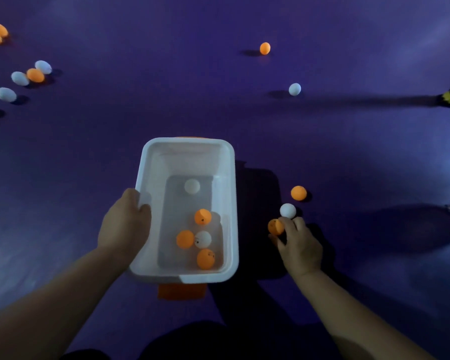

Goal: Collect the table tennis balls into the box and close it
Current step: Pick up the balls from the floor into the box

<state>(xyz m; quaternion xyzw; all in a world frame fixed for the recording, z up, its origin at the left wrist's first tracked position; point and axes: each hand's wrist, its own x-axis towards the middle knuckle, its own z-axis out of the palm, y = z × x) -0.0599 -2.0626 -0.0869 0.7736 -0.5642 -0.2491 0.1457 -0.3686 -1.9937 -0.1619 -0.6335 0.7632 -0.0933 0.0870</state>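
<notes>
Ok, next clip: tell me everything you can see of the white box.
The white box is a rectangular tub with rounded corners and a broad rim. It looks like plastic and is open, with no lid on it. Orange tabs show at its near and far ends. Inside lie three orange balls and two white balls. The left hand grips its left rim, fingers curled over the edge. It sits low over the purple floor; I cannot tell whether it rests there or is lifted.
</notes>
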